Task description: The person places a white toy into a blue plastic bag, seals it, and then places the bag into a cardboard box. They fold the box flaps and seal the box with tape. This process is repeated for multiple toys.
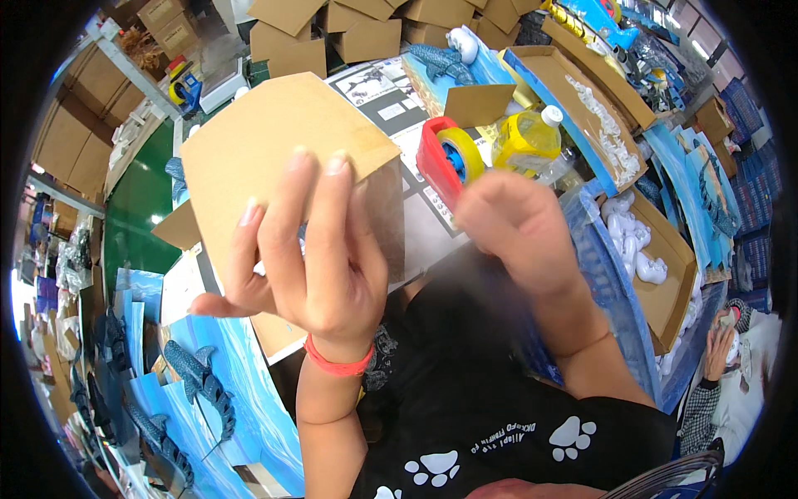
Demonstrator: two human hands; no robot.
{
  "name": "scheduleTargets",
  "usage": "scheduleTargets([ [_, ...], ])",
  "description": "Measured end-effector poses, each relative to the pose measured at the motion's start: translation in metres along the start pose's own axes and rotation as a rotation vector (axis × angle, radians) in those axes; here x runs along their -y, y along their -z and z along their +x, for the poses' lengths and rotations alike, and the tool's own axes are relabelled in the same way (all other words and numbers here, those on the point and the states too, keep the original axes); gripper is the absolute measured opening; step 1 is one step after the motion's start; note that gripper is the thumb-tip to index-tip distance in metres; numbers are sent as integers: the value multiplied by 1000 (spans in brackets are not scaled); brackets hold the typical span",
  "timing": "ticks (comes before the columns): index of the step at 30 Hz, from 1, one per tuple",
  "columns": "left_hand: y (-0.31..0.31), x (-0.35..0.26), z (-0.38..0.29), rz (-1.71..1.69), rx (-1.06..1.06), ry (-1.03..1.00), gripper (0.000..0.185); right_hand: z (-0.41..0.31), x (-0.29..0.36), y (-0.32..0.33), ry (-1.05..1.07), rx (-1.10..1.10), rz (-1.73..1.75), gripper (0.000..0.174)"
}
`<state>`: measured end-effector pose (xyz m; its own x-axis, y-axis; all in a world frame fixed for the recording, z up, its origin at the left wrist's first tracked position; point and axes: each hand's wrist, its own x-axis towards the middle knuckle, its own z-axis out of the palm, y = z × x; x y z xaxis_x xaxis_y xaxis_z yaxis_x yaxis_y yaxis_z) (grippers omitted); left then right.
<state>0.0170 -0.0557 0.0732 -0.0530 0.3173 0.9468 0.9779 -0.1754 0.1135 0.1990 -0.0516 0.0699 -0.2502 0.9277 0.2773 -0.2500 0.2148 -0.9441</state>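
Note:
My left hand (318,249), with a red cord round its wrist, holds a flat tan cardboard piece (268,131) up over the bench. Its fingers are spread across the face of the card. My right hand (517,231) is blurred and curled, at the lower end of a red tape dispenser (438,162) with a yellow roll; whether something is between its fingers cannot be told. Just beyond it stands a bottle of yellow liquid (527,142) with a white cap. A printed sheet (430,218) lies under the hands, partly hidden by the card.
Whale shark figures (199,380) lie on blue printed cards at lower left. Open cardboard trays at right hold white figures (629,240) and white pieces (601,125). Cardboard boxes (368,37) stand at the far edge. Another person's hand (718,352) shows at far right.

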Motion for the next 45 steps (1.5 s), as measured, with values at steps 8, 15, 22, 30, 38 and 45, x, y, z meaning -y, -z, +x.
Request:
scheduleTargets([
  [8,-18,-12,-10,-162,-102,131,16,44,32,-21,-273,-85,-140,31],
  [15,-22,-21,-10,-29,-62,18,17,53,36,-22,-444,-163,198,27],
  [22,-10,-18,-7,-44,-39,61,15,53,28,-13,-441,-1,77,29],
  [30,9,-14,-9,38,12,60,16,37,11,-19,27,-19,-416,38],
  [38,7,-1,-9,14,26,54,21,52,-35,-7,161,-17,-340,27],
  [45,10,0,-8,14,56,86,19,72,-17,-19,798,77,-512,30],
])
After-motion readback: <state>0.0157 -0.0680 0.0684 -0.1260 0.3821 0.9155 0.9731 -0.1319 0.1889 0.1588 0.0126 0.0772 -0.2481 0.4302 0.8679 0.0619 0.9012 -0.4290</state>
